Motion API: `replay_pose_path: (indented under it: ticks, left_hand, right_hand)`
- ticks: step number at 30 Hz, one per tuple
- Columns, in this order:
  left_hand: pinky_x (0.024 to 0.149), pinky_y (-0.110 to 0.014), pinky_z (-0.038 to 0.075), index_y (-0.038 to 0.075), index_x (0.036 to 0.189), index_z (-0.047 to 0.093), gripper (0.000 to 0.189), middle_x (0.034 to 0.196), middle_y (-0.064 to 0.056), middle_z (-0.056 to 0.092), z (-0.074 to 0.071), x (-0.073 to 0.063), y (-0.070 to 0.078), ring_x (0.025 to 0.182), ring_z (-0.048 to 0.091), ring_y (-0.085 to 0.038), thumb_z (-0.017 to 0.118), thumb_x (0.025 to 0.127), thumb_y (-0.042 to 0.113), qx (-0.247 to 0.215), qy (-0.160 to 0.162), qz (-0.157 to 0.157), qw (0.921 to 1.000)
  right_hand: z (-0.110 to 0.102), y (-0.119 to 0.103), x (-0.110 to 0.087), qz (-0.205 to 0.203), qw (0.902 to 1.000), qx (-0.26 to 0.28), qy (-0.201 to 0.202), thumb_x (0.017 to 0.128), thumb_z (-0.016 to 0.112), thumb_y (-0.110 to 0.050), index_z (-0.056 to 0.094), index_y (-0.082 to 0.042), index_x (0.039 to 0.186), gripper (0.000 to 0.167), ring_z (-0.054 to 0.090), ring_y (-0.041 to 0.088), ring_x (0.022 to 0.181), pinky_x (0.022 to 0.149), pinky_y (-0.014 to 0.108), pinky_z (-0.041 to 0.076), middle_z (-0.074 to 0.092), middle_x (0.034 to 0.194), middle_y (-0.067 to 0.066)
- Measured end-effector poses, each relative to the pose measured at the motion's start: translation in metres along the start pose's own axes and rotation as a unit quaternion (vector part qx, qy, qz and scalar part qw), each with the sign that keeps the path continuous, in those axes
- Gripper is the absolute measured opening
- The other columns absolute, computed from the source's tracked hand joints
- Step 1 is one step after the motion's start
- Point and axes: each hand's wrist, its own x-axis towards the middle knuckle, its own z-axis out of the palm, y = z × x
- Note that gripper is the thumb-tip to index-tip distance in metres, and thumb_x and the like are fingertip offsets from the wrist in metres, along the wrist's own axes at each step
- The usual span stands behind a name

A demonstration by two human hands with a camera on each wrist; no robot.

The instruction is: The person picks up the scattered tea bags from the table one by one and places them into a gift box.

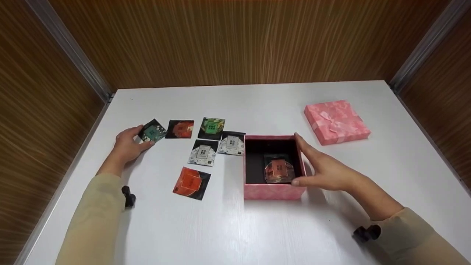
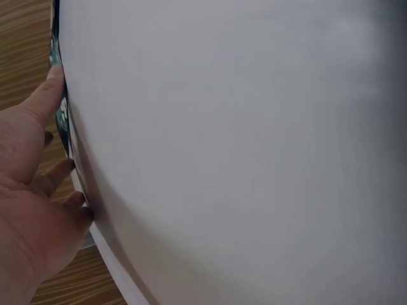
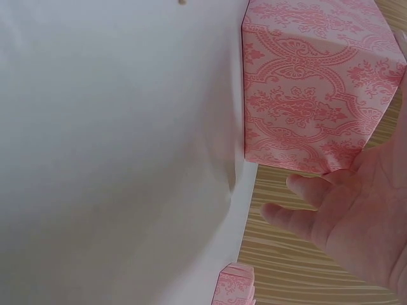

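On the left of the table, my left hand (image 1: 128,145) holds a teal-and-black tea bag packet (image 1: 153,131) by its edges, thumb on the near side and fingers at the far side. In the left wrist view the thumb lies against the packet (image 2: 62,121), with the other fingertips at the table surface. My right hand (image 1: 327,167) grips the right wall of an uncovered pink box (image 1: 272,192), its thumb on the near corner and fingers at the far corner. A red-brown tea packet (image 1: 279,170) leans inside the box's dark interior.
Between the left hand and the box lie a red-and-black packet (image 1: 180,129), a green one (image 1: 212,128), two white ones (image 1: 203,152) (image 1: 232,142) and an orange-red one (image 1: 191,183). The pink lid (image 1: 336,121) with a bow sits at the back right. Wood-grain panels (image 1: 235,40) enclose the table.
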Motion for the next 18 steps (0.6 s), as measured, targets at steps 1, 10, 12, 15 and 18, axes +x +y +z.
replay_pose_path:
  ticks: [1,10,12,15,18]
  left_hand:
    - [0.125,-0.063,0.016,-0.001,0.166,0.025,0.083,0.168,-0.033,0.022,0.000,0.000,0.000,0.156,0.014,-0.053,0.070,0.104,0.029,0.005,-0.001,0.004,1.0000]
    - [0.122,-0.065,0.024,-0.002,0.166,0.027,0.084,0.162,-0.036,0.024,-0.001,-0.003,0.004,0.149,0.024,-0.055,0.074,0.102,0.026,0.009,0.009,0.012,0.9998]
    - [0.122,-0.065,0.025,-0.001,0.166,0.026,0.086,0.160,-0.036,0.021,-0.002,-0.005,0.006,0.147,0.027,-0.054,0.075,0.101,0.024,0.002,0.012,0.010,0.9999]
    - [0.121,-0.064,0.026,0.001,0.167,0.025,0.088,0.158,-0.034,0.018,-0.003,-0.007,0.009,0.143,0.031,-0.052,0.077,0.098,0.019,-0.008,0.020,0.009,0.9997]
    - [0.122,-0.063,0.027,0.004,0.167,0.027,0.088,0.158,-0.031,0.016,-0.002,-0.009,0.013,0.142,0.033,-0.051,0.078,0.097,0.016,-0.011,0.028,0.007,0.9995]
  right_hand:
    - [0.000,0.000,0.000,0.000,1.0000,0.002,-0.001,0.087,0.083,-0.058,0.000,-0.014,0.172,0.126,0.029,0.036,0.156,0.122,0.059,0.030,0.012,0.176,0.013]
    - [0.001,0.000,-0.001,0.004,1.0000,0.008,-0.001,0.087,0.083,-0.058,0.000,-0.015,0.172,0.126,0.034,0.036,0.154,0.121,0.059,0.032,0.013,0.176,0.013]
    - [0.001,0.000,0.000,0.004,1.0000,0.008,-0.001,0.087,0.083,-0.058,0.000,-0.015,0.172,0.126,0.035,0.037,0.153,0.120,0.060,0.033,0.014,0.176,0.014]
    - [0.001,-0.001,0.000,0.006,0.9999,0.010,-0.001,0.087,0.083,-0.057,0.001,-0.015,0.172,0.126,0.036,0.038,0.153,0.120,0.060,0.033,0.015,0.175,0.015]
    - [0.000,-0.001,0.000,0.007,0.9999,0.010,-0.001,0.087,0.083,-0.057,0.001,-0.015,0.172,0.126,0.035,0.038,0.153,0.121,0.060,0.032,0.015,0.175,0.016]
